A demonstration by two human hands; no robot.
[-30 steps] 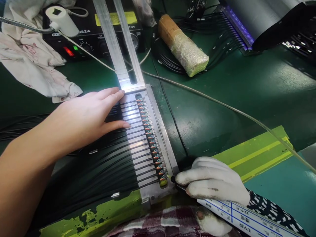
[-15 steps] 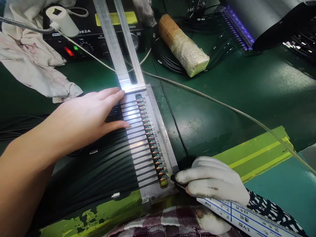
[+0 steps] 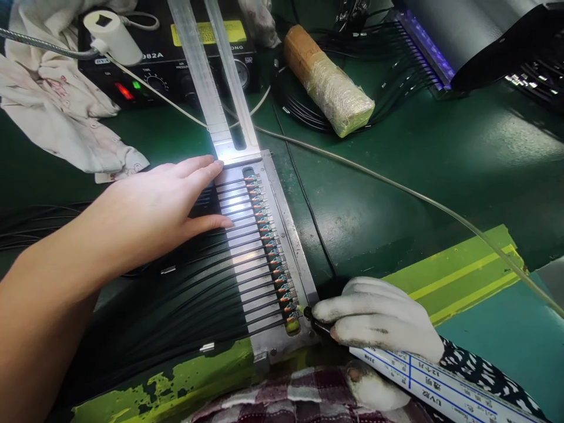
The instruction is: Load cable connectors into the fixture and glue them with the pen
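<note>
My bare left hand (image 3: 176, 197) lies on the far left part of a metal fixture (image 3: 247, 282), thumb and fingers stretched out and apart. Black cables (image 3: 211, 267) run side by side across the fixture, their stripped ends with small coloured wires (image 3: 278, 270) lined up over a slot. My right hand (image 3: 379, 329), in a white glove with bare fingertips, is closed around a glue syringe (image 3: 427, 379) labelled UV. The syringe's tip (image 3: 303, 309) is at the near end of the row, close to the wires; whether it touches them I cannot tell.
Behind the fixture stands a black dispenser box (image 3: 154, 70) with red and green lights. A wrapped block (image 3: 328, 82) lies at the back, and a purple-lit lamp (image 3: 423, 50) at the far right. A clear hose (image 3: 374, 173) crosses the green mat.
My right hand and the glue syringe have shifted very slightly, its tip a little farther up the row. My left hand keeps its place on the fixture.
</note>
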